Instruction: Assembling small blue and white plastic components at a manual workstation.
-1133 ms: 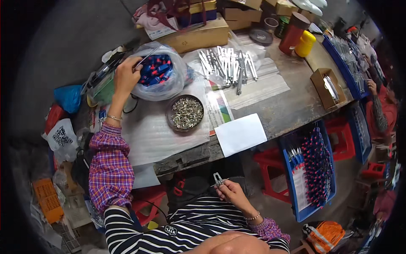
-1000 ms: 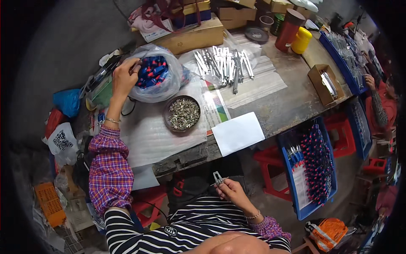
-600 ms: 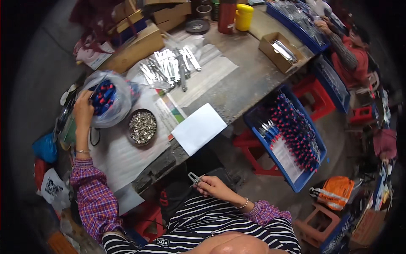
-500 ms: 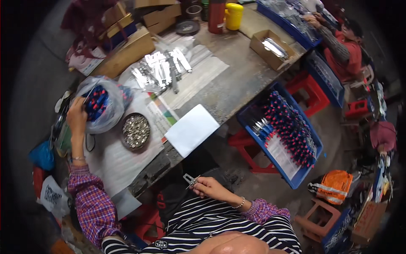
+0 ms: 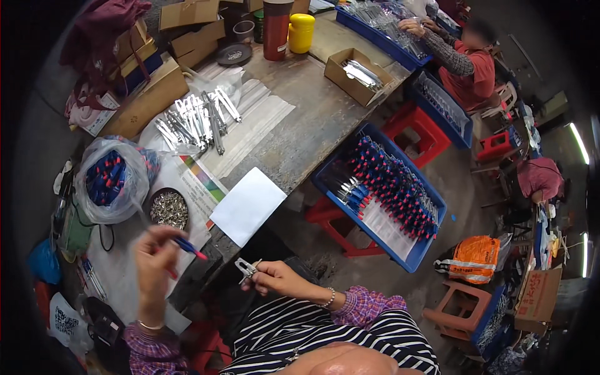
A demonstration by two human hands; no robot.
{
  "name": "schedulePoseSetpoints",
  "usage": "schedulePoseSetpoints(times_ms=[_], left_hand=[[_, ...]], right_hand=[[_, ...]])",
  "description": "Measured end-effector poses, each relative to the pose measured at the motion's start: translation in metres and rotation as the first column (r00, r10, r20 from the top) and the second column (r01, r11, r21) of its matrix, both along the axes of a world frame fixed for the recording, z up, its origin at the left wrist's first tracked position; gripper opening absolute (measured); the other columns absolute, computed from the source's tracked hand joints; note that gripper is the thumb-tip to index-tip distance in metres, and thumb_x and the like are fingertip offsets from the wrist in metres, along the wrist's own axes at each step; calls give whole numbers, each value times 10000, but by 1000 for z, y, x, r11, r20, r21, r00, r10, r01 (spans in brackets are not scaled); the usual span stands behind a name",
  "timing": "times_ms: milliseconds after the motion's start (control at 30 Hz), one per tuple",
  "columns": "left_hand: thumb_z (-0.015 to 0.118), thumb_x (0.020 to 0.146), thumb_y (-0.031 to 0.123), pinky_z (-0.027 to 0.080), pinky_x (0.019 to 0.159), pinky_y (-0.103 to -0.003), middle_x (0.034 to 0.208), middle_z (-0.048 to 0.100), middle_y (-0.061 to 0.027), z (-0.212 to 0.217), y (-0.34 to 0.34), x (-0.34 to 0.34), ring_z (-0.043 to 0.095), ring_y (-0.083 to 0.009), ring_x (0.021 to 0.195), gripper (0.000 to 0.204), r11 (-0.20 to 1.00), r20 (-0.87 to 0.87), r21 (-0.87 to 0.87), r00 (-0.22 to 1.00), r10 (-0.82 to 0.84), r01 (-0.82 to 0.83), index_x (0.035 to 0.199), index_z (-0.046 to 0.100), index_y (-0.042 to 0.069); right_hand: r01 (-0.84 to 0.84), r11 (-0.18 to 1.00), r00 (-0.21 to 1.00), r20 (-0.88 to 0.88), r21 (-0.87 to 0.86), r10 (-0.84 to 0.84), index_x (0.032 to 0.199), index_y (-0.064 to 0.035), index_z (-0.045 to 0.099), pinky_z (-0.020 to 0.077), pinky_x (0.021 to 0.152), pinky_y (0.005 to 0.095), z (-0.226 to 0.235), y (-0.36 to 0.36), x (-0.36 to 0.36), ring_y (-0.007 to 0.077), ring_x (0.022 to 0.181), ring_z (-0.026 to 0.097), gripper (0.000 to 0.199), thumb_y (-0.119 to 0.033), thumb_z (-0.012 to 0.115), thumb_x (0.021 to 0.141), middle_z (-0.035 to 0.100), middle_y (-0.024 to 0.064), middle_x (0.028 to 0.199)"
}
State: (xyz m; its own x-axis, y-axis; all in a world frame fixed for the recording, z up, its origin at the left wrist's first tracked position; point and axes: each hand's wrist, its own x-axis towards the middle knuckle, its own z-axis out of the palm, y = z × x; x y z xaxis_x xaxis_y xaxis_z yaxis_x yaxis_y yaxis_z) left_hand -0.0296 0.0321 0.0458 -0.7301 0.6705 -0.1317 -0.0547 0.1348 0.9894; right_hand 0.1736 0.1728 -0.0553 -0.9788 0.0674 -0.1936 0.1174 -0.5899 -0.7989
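Observation:
My left hand (image 5: 155,256) is closed around blue sleeves with red tips (image 5: 189,245), raised over the near edge of the bench. The hand is partly blurred, and I see a second red tip below its fingers. In front of my lap, my right hand (image 5: 281,278) pinches a small silver metal tool head (image 5: 247,269) with two prongs pointing away to the left. A clear plastic bag (image 5: 134,187) full of blue and red sleeves sits beyond my left hand. Next to it stands a round dark bowl (image 5: 167,190) of small metal parts.
A white pad (image 5: 249,206) lies at the bench edge. Farther back are bare silver tool pieces (image 5: 194,122), a red flask (image 5: 275,31), a yellow container (image 5: 301,34) and a cardboard box (image 5: 340,76). Right stands a blue tray (image 5: 406,259) of blue-red handled tools. A co-worker (image 5: 469,75) sits at the far right.
My left hand has come out of the plastic bag and moved toward my right hand, carrying blue and red sleeves. My right hand keeps its hold; the view has shifted.

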Motion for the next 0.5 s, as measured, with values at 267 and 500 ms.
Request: schedulePoseSetpoints(times_ms=[267, 500], left_hand=[[582, 812, 14, 338, 421, -156, 830, 629, -64, -27, 15, 53, 444, -31, 482, 180, 991, 390, 109, 914, -112, 75, 991, 586, -11], [609, 757, -10, 382, 611, -177, 860, 564, 13, -19, 15, 58, 475, -36, 684, 429, 878, 196, -67, 870, -454, 473, 1182, 554, 10]], right_hand=[[37, 999, 987, -155, 18, -34, 1073, 9, 571, 405, 581, 190, 22, 3, 0, 48, 633, 468, 273, -218, 481, 950, 557, 2, 887], [122, 984, 991, -43, -127, -128, 1000, 8, 568, 403, 564, 185, 13, 4, 8, 52, 606, 483, 240, -199, 453, 959, 627, 44, 877]])
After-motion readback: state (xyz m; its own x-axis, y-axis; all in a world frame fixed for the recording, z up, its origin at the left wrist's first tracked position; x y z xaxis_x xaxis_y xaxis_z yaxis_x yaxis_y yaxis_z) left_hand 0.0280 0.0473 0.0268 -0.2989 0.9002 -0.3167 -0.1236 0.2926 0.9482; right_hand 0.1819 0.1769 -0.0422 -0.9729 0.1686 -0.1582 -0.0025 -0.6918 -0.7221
